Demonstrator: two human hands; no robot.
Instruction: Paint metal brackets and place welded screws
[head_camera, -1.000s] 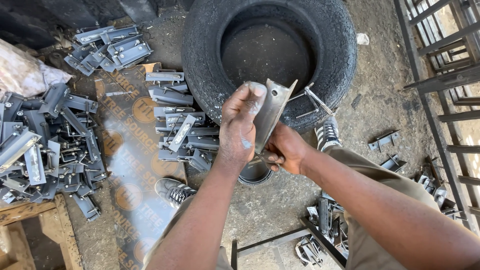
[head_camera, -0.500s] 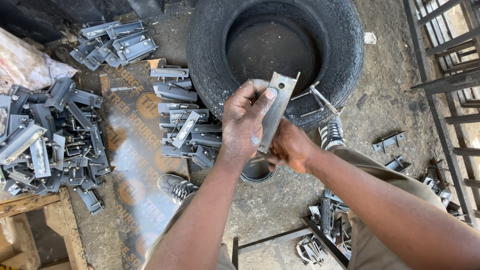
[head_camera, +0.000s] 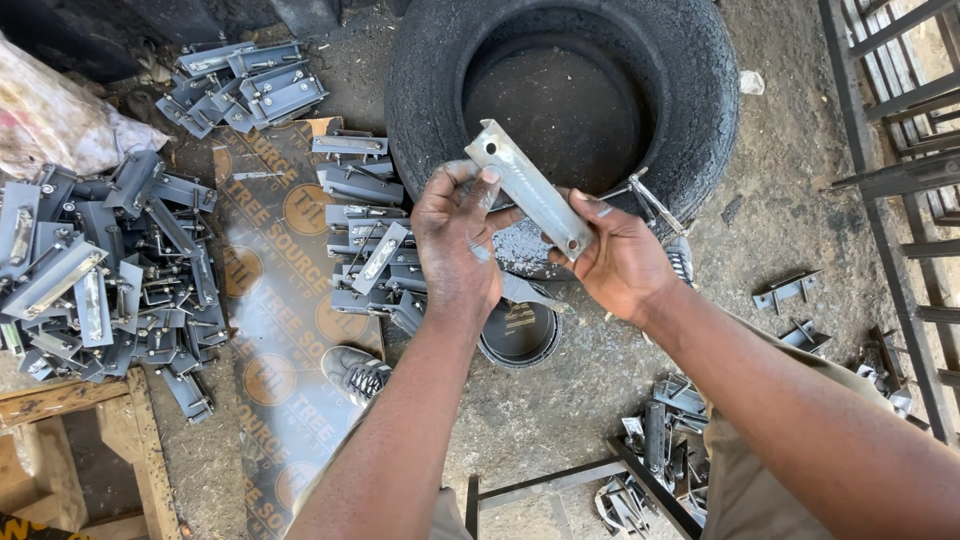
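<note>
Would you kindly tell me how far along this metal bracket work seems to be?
Done, seemingly: brackets stacked beside the tyre in a middle pile. In hand: one metal bracket, held by left hand and right hand. Possibly left: the large heap.

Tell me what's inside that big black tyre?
Inside the tyre only dark, dusty ground shows; nothing lies in the open part. The metal bracket, held by the left hand and right hand, covers the near edge, so that bit stays hidden.
</note>
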